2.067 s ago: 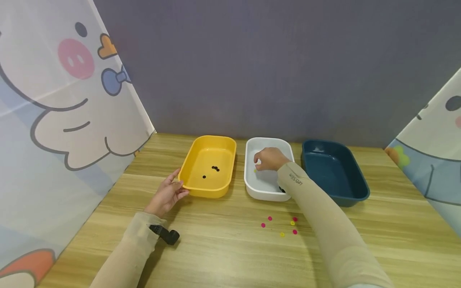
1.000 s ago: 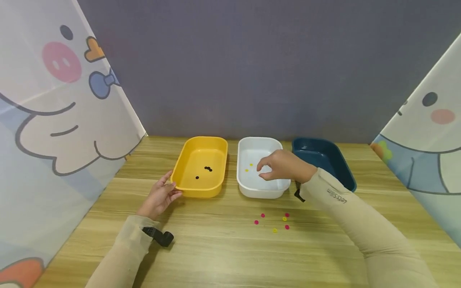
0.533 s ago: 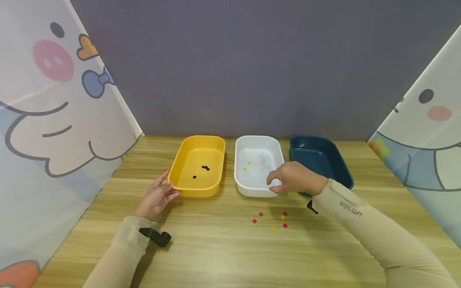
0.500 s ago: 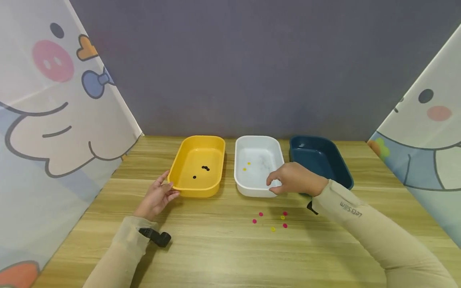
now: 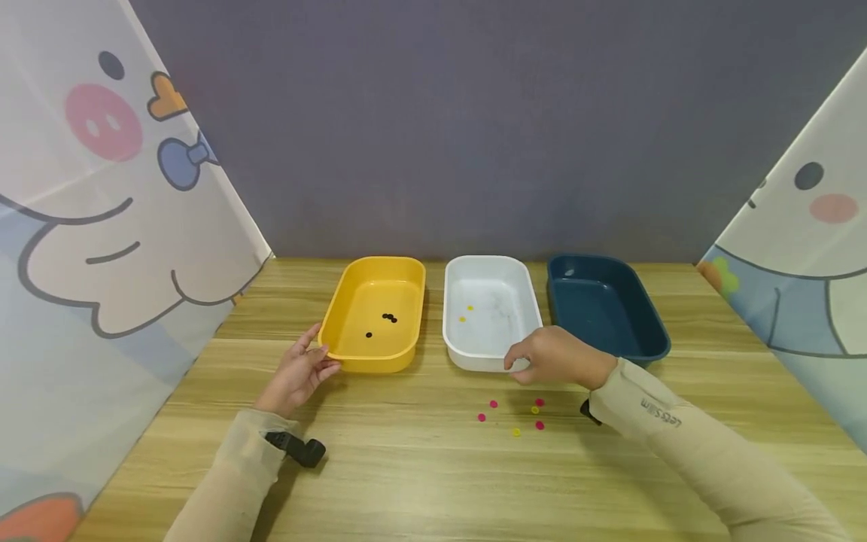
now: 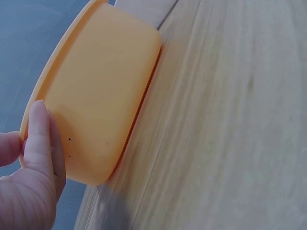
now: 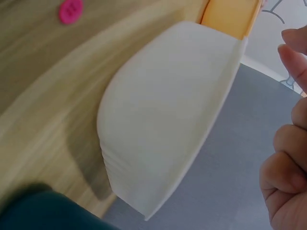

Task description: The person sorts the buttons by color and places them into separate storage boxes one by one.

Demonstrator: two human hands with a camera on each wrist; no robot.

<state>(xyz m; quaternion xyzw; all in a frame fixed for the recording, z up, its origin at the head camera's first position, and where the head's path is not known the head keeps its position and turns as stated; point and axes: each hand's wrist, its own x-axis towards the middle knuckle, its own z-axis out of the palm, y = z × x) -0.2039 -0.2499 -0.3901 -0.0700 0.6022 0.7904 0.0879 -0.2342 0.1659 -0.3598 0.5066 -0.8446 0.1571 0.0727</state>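
My left hand [image 5: 294, 376] grips the near-left corner of a yellow plastic bin [image 5: 369, 360]; in the left wrist view, thumb and fingers lie either side of its rim [image 6: 42, 84]. Several black buttons [image 5: 389, 316] lie inside that bin. Over the near-right corner of a white bin [image 5: 474, 360] hovers my right hand [image 5: 558, 357], thumb and index finger bent toward each other with a gap, nothing visible between them. Two yellow buttons [image 5: 470, 307] are in the white bin. On the table in front are several pink buttons [image 5: 494, 404] and two yellow buttons [image 5: 516, 432].
A dark blue bin [image 5: 609, 312] stands right of the white one, partly behind the right hand. All three bins form a row along the grey back panel [image 5: 433, 128] on the wooden table [image 5: 406, 467]. Printed cloth panels [image 5: 122, 196] flank both sides.
The right hand has drawn back from inside the white bin toward its near-right corner, uncovering two yellow buttons there. The left hand stays on the yellow bin. The head view has shifted slightly.
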